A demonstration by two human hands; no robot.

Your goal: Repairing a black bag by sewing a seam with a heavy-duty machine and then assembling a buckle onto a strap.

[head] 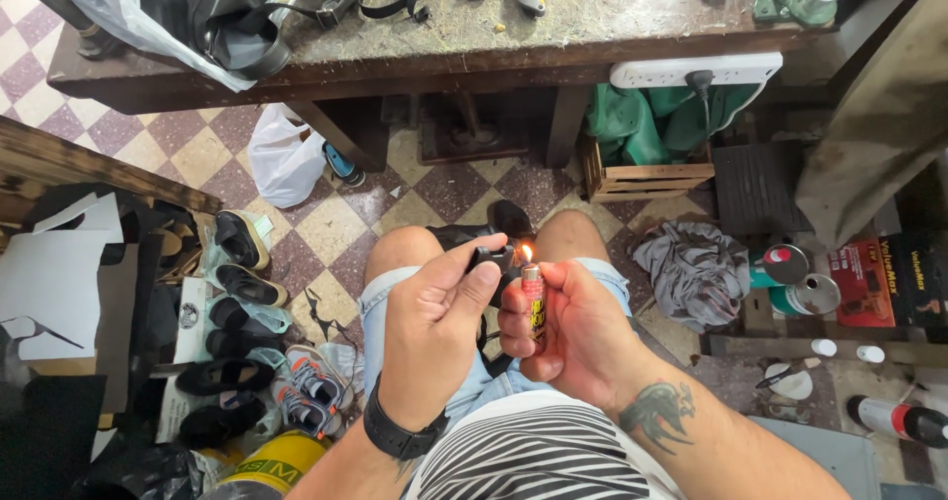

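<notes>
My right hand (573, 327) grips a red and yellow lighter (534, 307) upright over my lap, with a small flame burning at its top. My left hand (434, 322), a black band on its wrist, pinches a black strap with a plastic buckle (491, 258) and holds its end right next to the flame. The strap hangs down between my knees and is partly hidden behind both hands.
A worn wooden workbench (494, 26) stands ahead with black bags, a plastic bag and a utility knife on it. Several shoes (242, 293) line the floor at left. A wooden crate (647, 174), grey rag (691, 268) and cans (800, 283) lie at right.
</notes>
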